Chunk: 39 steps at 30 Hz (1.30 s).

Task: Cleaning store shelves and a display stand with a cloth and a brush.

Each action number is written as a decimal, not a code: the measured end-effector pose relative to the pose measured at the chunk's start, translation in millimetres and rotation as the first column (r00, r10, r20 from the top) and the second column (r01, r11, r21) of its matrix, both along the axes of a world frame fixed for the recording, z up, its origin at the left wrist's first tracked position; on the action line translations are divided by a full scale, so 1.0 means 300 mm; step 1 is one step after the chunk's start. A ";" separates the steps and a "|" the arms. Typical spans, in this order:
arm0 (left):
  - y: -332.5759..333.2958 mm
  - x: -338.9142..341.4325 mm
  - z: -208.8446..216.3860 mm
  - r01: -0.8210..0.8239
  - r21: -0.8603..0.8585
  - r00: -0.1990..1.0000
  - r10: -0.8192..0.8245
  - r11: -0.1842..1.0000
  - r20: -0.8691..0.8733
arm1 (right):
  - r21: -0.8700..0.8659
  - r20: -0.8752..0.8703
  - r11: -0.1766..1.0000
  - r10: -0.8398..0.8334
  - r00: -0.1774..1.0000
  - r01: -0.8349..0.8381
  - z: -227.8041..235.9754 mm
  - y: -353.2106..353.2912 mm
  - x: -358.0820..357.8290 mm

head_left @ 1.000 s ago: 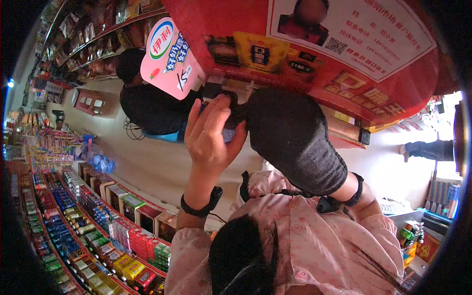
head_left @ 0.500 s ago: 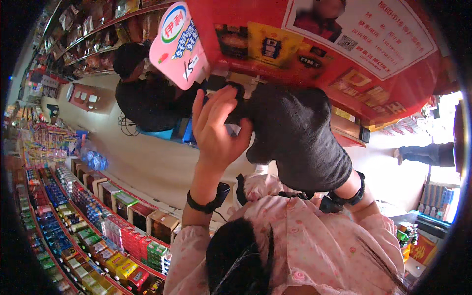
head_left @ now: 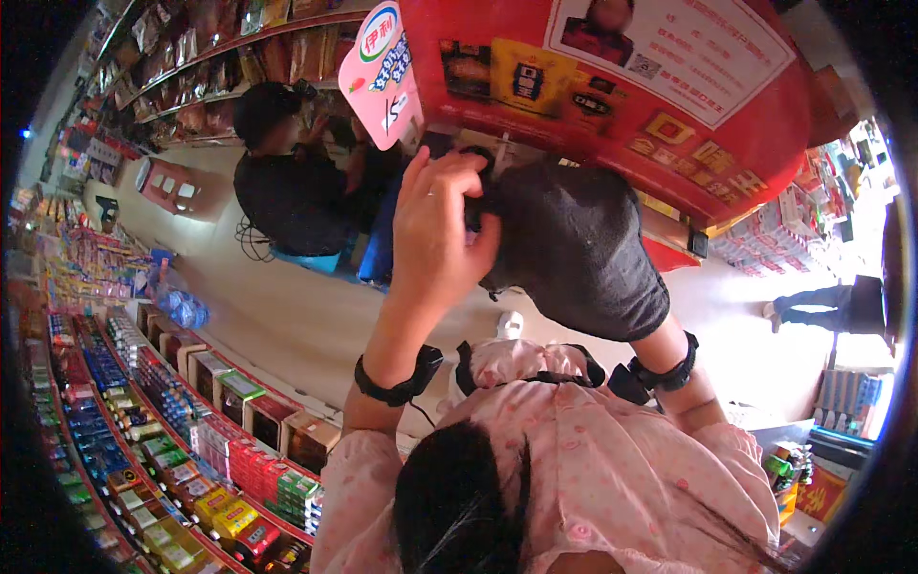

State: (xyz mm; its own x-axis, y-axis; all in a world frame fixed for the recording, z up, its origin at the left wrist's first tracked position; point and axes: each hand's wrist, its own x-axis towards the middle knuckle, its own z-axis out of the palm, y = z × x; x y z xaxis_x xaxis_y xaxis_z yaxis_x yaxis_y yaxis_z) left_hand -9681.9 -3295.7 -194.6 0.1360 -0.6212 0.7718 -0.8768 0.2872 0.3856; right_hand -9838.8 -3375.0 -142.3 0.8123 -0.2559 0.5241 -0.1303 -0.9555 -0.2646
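Observation:
Dark grey, stretchy-looking cloth [head_left: 583, 244] is pulled over my right hand like a bag, reaching down to my right wrist [head_left: 662, 342]. The fingers inside are hidden, so their pose does not show. My left hand [head_left: 440, 230] is at the cloth's left end, its fingers curled and thumb bent in, gripping a dark edge of it. Whether the cloth is a hat or some other garment I cannot make out. Black bands circle both wrists, the left band [head_left: 397, 380] and the right band [head_left: 665, 378].
A red display board [head_left: 622, 124] and a pink price card [head_left: 378, 81] stand just beyond my hands. Another person in black [head_left: 287, 196] sits on a blue stool [head_left: 311, 260]. Shelves of small boxes [head_left: 229, 512] curve along the lower left. Someone's leg [head_left: 813, 306] shows at right.
My left fingers have curled in more against the cloth's edge. The covered right hand has risen slightly, and the view has shifted a little.

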 end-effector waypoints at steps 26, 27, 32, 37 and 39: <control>-0.017 0.011 0.014 0.140 0.122 0.937 -0.091 0.983 -0.337 | 0.091 0.106 0.996 -0.002 0.994 -0.007 -0.023 -0.013 0.031; -0.015 0.009 0.022 0.098 0.147 0.959 -0.054 0.984 -0.279 | 0.088 0.133 0.996 -0.006 0.991 -0.005 -0.031 -0.012 0.031; -0.020 -0.013 0.077 0.002 0.189 0.974 0.041 0.982 -0.223 | 0.093 0.168 0.992 -0.096 0.981 0.081 -0.035 0.007 0.027; -0.035 -0.036 0.077 -0.032 0.194 0.973 0.075 0.980 -0.218 | 0.074 0.236 0.986 -0.163 0.958 0.150 -0.061 0.020 0.050; -0.032 -0.032 0.075 -0.050 0.172 0.986 0.076 0.984 -0.147 | 0.110 0.326 0.990 -0.122 0.937 0.090 -0.045 0.029 0.054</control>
State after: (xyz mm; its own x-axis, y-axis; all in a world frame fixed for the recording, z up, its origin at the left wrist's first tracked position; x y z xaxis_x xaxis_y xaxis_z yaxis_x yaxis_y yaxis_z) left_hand -9691.4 -3305.5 -172.2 0.2873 -0.7257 0.6252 -0.8182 0.1534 0.5541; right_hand -9822.6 -3366.5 -155.8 0.5621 -0.3908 0.7289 -0.1192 -0.9104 -0.3962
